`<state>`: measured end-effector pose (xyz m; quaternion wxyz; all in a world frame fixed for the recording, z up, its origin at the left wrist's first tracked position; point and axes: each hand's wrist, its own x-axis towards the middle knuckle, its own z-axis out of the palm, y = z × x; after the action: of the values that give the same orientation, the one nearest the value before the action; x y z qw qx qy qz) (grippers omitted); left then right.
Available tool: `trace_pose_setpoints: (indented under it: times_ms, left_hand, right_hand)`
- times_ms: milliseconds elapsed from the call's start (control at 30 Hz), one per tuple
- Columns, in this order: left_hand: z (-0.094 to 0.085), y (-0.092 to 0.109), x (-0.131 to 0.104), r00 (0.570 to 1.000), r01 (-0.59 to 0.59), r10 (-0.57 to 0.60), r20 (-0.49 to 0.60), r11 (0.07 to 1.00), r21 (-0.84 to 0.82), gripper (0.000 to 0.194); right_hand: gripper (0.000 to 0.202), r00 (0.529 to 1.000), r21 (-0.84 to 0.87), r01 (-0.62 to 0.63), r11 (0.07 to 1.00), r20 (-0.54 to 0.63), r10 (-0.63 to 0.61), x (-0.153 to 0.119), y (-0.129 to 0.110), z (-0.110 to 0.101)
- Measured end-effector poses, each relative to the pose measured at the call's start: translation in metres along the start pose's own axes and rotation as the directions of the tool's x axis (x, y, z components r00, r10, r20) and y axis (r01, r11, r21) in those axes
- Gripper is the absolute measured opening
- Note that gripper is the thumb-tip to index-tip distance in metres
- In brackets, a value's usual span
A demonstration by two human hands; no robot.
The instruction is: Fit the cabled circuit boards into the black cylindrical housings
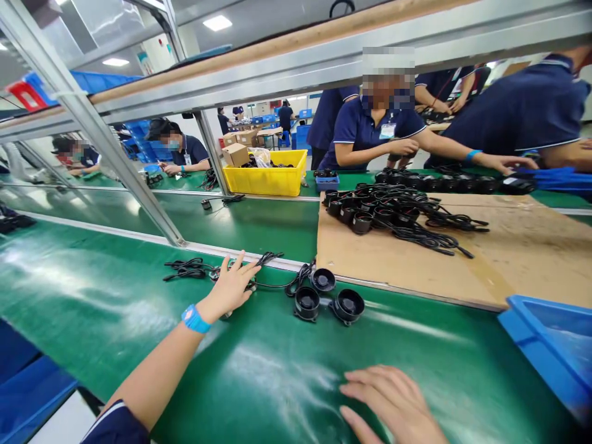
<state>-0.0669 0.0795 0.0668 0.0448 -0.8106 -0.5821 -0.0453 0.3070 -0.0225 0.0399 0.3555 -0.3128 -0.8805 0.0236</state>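
Observation:
My left hand (229,287), a blue band around its wrist, reaches out with fingers spread over small parts on the green worktop (277,364). Those parts are mostly hidden under it, so I cannot tell whether it touches them. Black cables (187,267) stick out to its left, and another bundle of cable (300,277) lies on its right. Three round black cup-shaped housings (307,303) stand close together beyond that bundle. Lower in the view, my right hand (388,398) hovers over the worktop, slightly blurred, fingers apart with nothing in them.
A cardboard sheet (522,246) carries a pile of cabled black housings (363,221). At the right edge is a blue bin (546,345). A metal post (134,154) and shelf beam (259,74) cross the view. Co-workers sit and stand across the line, behind a yellow crate (266,182).

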Motion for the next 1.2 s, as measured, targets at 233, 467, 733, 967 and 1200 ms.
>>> trace_pose_setpoints:
  times_ms: [233,467,733,967,1200]
  left_hand:
    - [-0.001,0.013,-0.028,0.992,-0.066,0.072,0.100,0.996,-0.064,0.059]
    - [0.014,0.028,-0.079,0.982,0.036,0.068,0.179,0.852,-0.522,0.101]
    - [0.032,0.014,-0.095,0.984,0.088,0.045,0.173,0.718,-0.691,0.050]
    - [0.033,0.020,-0.096,0.980,0.069,0.087,0.181,0.698,-0.712,0.048]
    - [0.033,-0.001,-0.093,0.962,0.048,0.204,0.181,0.526,-0.849,0.057]
  right_hand:
    - [0.046,0.965,0.244,-0.237,0.941,0.171,0.199,0.054,-0.044,0.083]
    - [0.110,0.956,0.211,-0.172,0.962,0.271,0.111,0.082,-0.041,0.140]
    - [0.054,0.963,0.248,-0.249,0.936,0.170,0.211,0.094,-0.049,0.148]
    - [0.039,0.924,0.379,-0.376,0.845,0.225,0.310,0.098,-0.051,0.148]
    - [0.036,0.931,0.464,-0.364,0.807,0.195,0.308,0.094,-0.066,0.142]
